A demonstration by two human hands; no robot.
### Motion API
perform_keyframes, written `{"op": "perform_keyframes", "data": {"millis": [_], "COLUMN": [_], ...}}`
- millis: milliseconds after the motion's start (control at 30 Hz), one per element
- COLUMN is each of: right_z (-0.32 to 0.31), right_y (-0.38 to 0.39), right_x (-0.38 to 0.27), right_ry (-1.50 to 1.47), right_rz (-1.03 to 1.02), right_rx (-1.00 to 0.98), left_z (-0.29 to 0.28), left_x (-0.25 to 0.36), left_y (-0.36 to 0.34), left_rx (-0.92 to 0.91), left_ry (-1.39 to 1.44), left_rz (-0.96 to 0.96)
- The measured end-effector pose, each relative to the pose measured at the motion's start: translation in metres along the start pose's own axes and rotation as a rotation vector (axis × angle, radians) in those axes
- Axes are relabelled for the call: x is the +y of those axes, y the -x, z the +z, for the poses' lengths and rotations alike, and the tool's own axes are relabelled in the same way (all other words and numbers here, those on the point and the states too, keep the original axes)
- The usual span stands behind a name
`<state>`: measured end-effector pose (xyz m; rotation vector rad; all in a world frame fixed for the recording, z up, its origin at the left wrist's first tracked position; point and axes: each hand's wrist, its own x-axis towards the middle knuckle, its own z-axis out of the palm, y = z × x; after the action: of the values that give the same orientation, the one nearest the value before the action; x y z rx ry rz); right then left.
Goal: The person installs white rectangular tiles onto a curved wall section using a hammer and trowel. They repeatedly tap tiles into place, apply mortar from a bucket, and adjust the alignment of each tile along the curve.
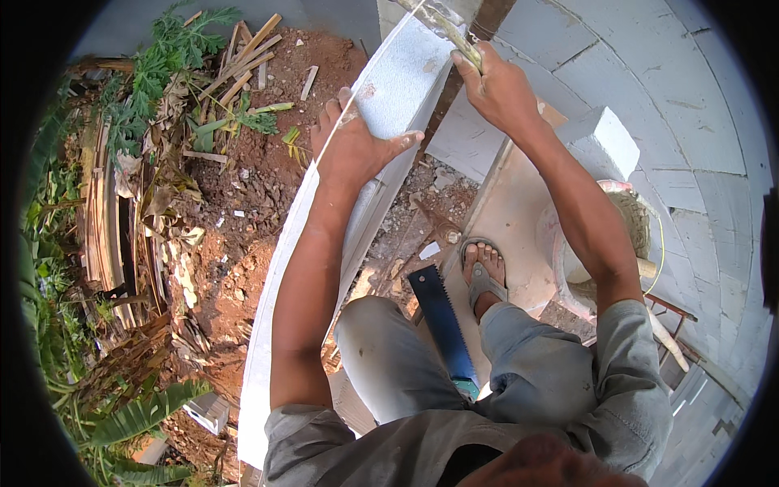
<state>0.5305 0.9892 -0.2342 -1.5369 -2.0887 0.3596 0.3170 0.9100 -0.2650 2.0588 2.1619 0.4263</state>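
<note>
In the head view, a white block (406, 93), stretching ahead, is touched by the left hand (355, 152) — thumb and fingers spread. Its far end is crossed aslant by a stained tool (442, 24) — clamped in the nearer right hand (497, 85).

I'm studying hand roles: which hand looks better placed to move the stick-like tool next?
Probably the right hand: it already grips the stick-like tool near the white block's far end. The left hand lies spread on the block, away from the tool.
</note>
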Motion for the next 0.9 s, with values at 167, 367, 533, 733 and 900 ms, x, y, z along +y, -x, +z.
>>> {"op": "perform_keyframes", "data": {"millis": [167, 367, 533, 733, 900], "right_z": [0.005, -0.01, -0.059, -0.075, -0.094], "right_y": [0.016, 0.032, 0.125, 0.199, 0.228], "right_x": [0.044, 0.025, -0.004, -0.003, 0.025], "right_ry": [0.028, -0.07, -0.487, -0.693, -0.839], "right_rz": [-0.263, 0.18, 0.347, 0.47, 0.665], "right_rx": [0.069, 0.006, -0.014, 0.166, 0.35], "left_z": [-0.002, -0.005, 0.032, 0.053, 0.042], "left_x": [0.006, 0.006, 0.027, 0.064, 0.097], "left_y": [-0.002, -0.003, -0.051, -0.164, -0.078], "left_rx": [-0.032, -0.092, 0.079, 0.064, -0.115], "left_ry": [-0.003, 0.013, 0.057, -0.007, 0.039], "left_rz": [-0.059, -0.032, -0.057, 0.053, 0.636]}}
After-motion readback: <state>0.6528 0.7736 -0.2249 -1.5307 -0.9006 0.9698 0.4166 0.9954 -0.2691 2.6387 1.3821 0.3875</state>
